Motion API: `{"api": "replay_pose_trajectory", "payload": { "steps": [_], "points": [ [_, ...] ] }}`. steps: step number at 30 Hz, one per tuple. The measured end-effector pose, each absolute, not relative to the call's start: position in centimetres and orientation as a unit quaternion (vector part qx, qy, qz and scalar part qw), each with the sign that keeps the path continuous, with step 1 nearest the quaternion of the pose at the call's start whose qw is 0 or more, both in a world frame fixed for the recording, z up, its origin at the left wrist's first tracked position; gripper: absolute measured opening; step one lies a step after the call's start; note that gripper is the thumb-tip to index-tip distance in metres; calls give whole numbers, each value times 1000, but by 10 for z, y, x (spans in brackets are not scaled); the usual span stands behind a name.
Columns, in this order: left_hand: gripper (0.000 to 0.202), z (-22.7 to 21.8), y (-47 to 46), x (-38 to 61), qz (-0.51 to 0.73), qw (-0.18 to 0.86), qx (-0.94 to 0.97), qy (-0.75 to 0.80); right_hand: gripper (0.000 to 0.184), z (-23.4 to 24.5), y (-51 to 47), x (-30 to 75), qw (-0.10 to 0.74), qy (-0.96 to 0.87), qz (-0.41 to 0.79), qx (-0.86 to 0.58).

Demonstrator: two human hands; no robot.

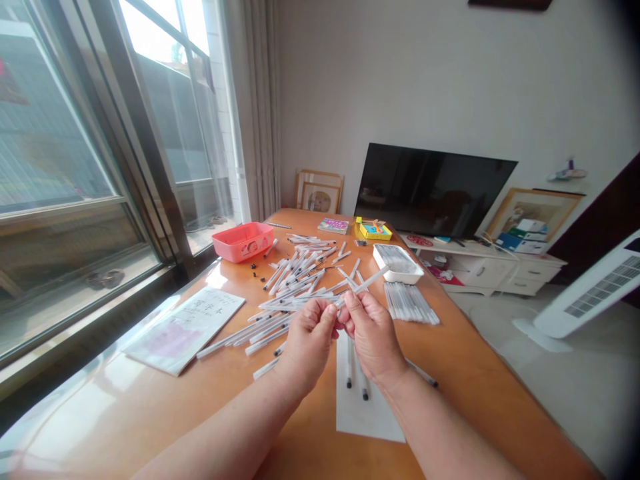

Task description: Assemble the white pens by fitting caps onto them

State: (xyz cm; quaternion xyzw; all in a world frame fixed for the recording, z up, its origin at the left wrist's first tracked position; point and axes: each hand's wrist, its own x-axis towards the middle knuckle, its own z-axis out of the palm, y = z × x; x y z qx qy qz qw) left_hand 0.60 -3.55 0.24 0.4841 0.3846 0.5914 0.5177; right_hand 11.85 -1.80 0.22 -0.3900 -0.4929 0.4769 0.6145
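Note:
My right hand (373, 333) is closed around a clear pen barrel (374, 278), whose far end points up and to the right. Fingertips of my left hand (313, 337) pinch together right against it, at the barrel's near end; whatever small part they grip is hidden. Below the hands, a white sheet of paper (367, 420) lies on the table with two black-tipped pens (349, 373) on it. Just beyond my hands spreads a loose heap of clear pen barrels (295, 277), some with black ends.
A red plastic basket (240, 248) stands back left, near small black caps (254, 267). At right are a white tray (407, 277) of pen parts and a row of clear barrels (410, 305). A notebook (220, 307), a yellow box (376, 231) and the wooden table (475, 400) also show.

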Motion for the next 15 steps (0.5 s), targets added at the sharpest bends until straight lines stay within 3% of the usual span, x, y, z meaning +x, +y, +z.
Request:
{"api": "replay_pose_trajectory", "payload": {
  "steps": [15],
  "points": [
    [42, -6, -22, -5, 504, 607, 487, 375, 41, -7, -7, 130, 600, -517, 424, -440]
  ]
}}
